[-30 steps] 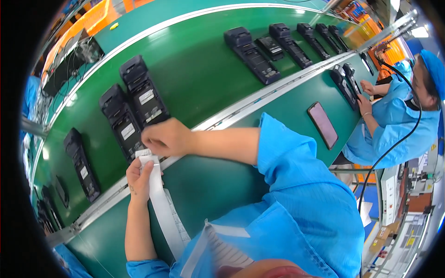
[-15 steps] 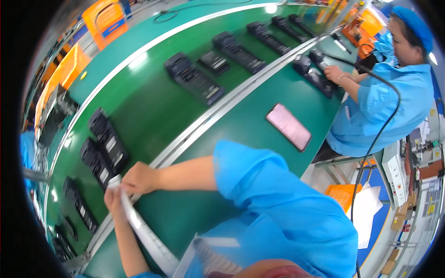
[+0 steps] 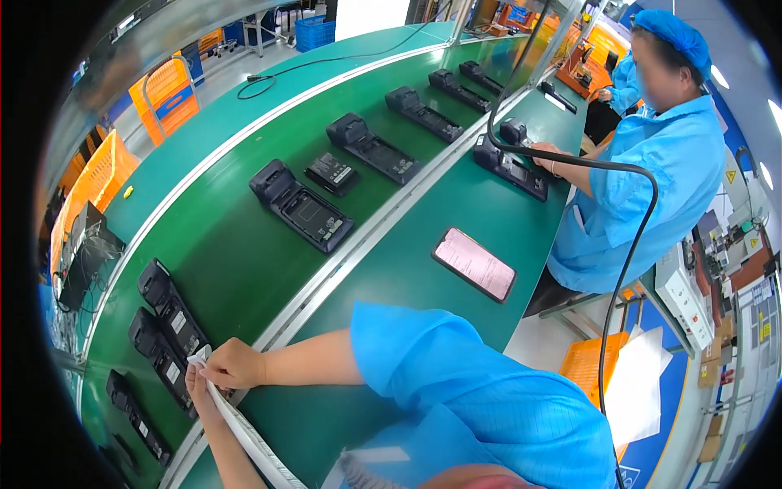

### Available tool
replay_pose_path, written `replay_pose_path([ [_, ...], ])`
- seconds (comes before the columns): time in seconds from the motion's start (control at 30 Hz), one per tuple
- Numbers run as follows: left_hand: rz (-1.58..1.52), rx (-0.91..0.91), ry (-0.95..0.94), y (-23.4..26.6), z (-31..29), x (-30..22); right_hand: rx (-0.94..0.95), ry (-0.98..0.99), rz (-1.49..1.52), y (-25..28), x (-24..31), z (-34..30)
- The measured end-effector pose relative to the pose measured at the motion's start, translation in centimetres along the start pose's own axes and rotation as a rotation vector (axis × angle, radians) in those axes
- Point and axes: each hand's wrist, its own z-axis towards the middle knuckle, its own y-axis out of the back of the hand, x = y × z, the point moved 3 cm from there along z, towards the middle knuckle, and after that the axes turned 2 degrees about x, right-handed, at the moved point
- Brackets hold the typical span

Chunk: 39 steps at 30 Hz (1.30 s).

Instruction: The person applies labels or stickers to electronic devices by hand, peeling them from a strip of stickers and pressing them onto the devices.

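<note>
A long white paper strip (image 3: 257, 444), perhaps a strip of labels, runs from my fingers down along my left forearm. My left hand (image 3: 198, 391) grips it near its upper end. Bent over from the right, my right hand (image 3: 233, 364) pinches the same end with its fingertips. Whatever lies between the fingertips is too small to make out. Just beyond my hands, two black handheld terminals (image 3: 173, 314) lie side by side on the green belt, with white labels on them. Another black terminal (image 3: 137, 416) is to their left.
More black terminals (image 3: 301, 208) and a black battery-like block (image 3: 331, 174) line the belt. A phone (image 3: 475, 265) lies on the green bench to my right. Beyond it, a co-worker (image 3: 643, 187) in blue handles a terminal (image 3: 513, 167). A black cable (image 3: 648, 220) hangs in front.
The view has tilted, so the belt and terminals appear lower. Both hands stay together on the strip's upper end, and the strip looks narrower, turned more edge-on.
</note>
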Motion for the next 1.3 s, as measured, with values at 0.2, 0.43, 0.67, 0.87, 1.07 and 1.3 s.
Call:
replay_pose_path([
  [0.2,-0.018,-0.067,0.015,-1.1,-0.2,-0.5,-0.045,-0.009,-0.06,-0.2,-0.4,-0.3],
  [0.43,-0.109,0.085,-0.002,-0.7,0.4,-0.1,-0.082,0.025,-0.064,0.7,0.0,-0.4],
  [0.67,-0.1,-0.101,0.016,-1.0,0.3,-0.1,-0.076,0.03,-0.048,0.5,-0.3,-0.6],
  [0.87,-0.109,-0.089,0.005,-0.7,0.8,-0.1,-0.084,0.023,-0.045,1.0,-0.3,-0.5],
  [1.07,-0.056,-0.045,0.039,-1.9,1.0,-0.1,-0.067,0.003,-0.048,1.9,-0.4,-0.5],
  [1.3,-0.087,0.05,0.0,-2.1,0.9,0.2,-0.032,-0.006,-0.023,2.0,0.0,-0.9],
])
